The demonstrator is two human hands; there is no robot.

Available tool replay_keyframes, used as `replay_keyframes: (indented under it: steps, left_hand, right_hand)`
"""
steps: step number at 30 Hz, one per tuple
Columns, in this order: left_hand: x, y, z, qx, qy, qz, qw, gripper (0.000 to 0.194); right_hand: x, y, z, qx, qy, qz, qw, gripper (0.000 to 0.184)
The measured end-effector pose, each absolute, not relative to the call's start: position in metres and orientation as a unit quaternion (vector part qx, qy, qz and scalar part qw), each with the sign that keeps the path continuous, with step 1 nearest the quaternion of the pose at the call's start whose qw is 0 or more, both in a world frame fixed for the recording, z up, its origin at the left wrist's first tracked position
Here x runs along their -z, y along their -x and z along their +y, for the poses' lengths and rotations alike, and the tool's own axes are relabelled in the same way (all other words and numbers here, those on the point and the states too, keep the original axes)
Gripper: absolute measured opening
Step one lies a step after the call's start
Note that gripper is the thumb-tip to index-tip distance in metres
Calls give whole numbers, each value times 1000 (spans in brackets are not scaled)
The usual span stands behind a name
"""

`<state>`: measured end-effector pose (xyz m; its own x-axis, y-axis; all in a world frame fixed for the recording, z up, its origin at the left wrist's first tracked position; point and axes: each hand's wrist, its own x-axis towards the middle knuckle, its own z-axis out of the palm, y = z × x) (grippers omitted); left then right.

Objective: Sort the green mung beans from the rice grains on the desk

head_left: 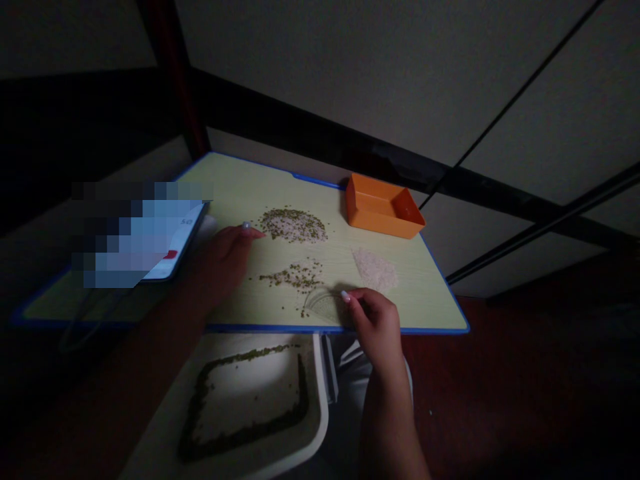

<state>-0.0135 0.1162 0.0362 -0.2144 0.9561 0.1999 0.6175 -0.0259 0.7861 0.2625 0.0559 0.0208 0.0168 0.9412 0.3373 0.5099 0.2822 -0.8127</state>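
Observation:
On the pale yellow board, my left hand [231, 257] rests at the left edge of a mixed pile of green beans and white grains [294, 225]. Its thumb and a finger are stretched out and slightly apart, with nothing visible between them; its other fingers are hidden. My right hand [377, 319] is closed on a clear, semicircular plastic piece that looks like a protractor [323, 305], near the front edge. Just beyond that piece lies a smaller scatter of beans and grains [295, 275]. A patch of white grains [375, 268] sits beyond my right hand.
An orange open box [385, 217] stands at the board's [425, 300] back right. A lit tablet [175, 243] leans at the left, partly blurred, with a cable below. Under the front edge, a white tub [320, 413] has green beans along its inner border. A wall rises behind.

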Motion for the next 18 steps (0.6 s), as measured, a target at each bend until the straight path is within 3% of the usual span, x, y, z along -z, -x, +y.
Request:
replay_keyframes:
  steps: [18]
  left_hand:
    - [-35, 13, 116, -407, -591, 663, 212, 55]
  right_hand:
    - [-26, -267, 55, -234, 551, -662, 452, 26]
